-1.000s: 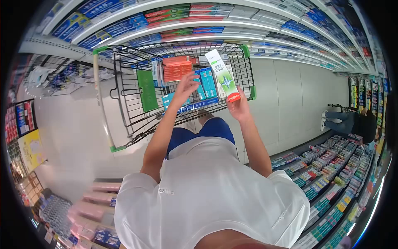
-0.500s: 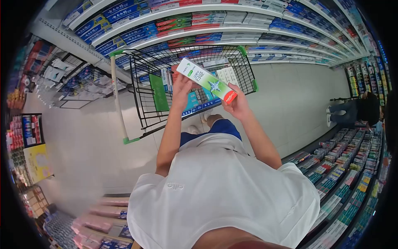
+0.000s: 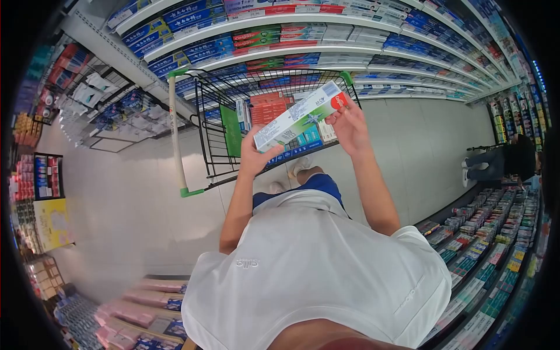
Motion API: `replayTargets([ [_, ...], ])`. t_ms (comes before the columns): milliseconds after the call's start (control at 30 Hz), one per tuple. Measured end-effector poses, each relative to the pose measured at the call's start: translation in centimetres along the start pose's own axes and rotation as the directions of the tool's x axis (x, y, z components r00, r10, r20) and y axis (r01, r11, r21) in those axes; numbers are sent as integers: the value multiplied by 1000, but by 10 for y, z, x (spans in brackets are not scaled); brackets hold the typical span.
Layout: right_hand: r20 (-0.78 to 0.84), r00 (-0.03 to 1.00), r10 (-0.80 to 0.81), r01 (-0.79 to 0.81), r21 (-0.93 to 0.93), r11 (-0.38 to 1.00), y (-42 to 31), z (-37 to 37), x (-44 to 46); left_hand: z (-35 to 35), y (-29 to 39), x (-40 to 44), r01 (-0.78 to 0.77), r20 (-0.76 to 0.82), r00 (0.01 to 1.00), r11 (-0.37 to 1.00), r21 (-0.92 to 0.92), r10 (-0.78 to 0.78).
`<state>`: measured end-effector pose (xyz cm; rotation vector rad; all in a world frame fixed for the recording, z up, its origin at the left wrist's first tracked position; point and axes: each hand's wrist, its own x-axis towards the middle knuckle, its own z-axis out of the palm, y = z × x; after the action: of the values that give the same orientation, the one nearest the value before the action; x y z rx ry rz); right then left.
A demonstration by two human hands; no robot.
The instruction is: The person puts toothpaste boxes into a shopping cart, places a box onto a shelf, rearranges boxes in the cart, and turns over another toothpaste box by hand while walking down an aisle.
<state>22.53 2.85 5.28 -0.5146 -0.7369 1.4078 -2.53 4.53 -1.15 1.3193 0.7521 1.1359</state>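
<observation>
A toothpaste box [image 3: 300, 119], white and green with a red Colgate end, is held between both hands over the shopping cart, tilted up to the right. My left hand [image 3: 258, 153] grips its lower white end, thumb on the front. At the red end, the fingers of my right hand [image 3: 352, 129] close on the box's edge. Beneath it stands the black wire shopping cart [image 3: 213, 153] with green corners. Inside the cart lie red boxes [image 3: 267, 108], blue boxes [image 3: 308, 139] and other cartons, partly hidden by the toothpaste box.
Shelves [image 3: 251, 49] of toothpaste boxes run along the far side. More product racks [image 3: 484, 251] stand at the right, and hanging goods [image 3: 111, 111] at the left. Another person [image 3: 496, 160] is in the aisle at the right. Pink packages [image 3: 134, 315] lie on shelving at the lower left.
The toothpaste box has been turned: its red end swung from lower right to upper right, and more of its printed side shows. My right hand rose with it; my left hand moved lower.
</observation>
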Motion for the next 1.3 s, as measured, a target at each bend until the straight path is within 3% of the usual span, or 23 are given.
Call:
replayTargets([
  [133, -33, 999, 11, -13, -77, 997, 15, 3, 1, 20, 9, -8, -72, -53, 996, 997, 7, 73],
  [233, 54, 997, 50, -45, -99, 994, 23, 9, -5, 30, 12, -7, -161, -97, 982, 987, 15, 161],
  [300, 116, 984, 136, -100, -273, 957, 22, 17, -8, 32, 17, -4, -198, -111, 974, 980, 3, 197],
  [467, 76, 994, 80, -61, -228, 972, 28, 26, -22, 34, 32, 3, -270, -105, 959, 961, -52, 264],
  [567, 63, 988, 141, -131, -146, 981, 28, 28, -25, 31, 37, 2, -310, -80, 948, 951, 4, 309],
  [833, 118, 989, 90, -71, -154, 986, 26, 32, -28, 15, 54, -11, -248, -126, 963, 968, -50, 240],
  [1000, 55, 997, 60, -48, -195, 980, 19, 23, -26, 5, 54, -19, -251, -184, 956, 961, -113, 228],
  [1200, 82, 995, 60, -43, -199, 979, 20, 18, -27, 4, 59, -19, -318, -171, 941, 933, -167, 291],
  [1300, 73, 994, 77, -62, -189, 980, 19, 17, -29, 4, 65, -22, -265, -155, 960, 930, -253, 232],
])
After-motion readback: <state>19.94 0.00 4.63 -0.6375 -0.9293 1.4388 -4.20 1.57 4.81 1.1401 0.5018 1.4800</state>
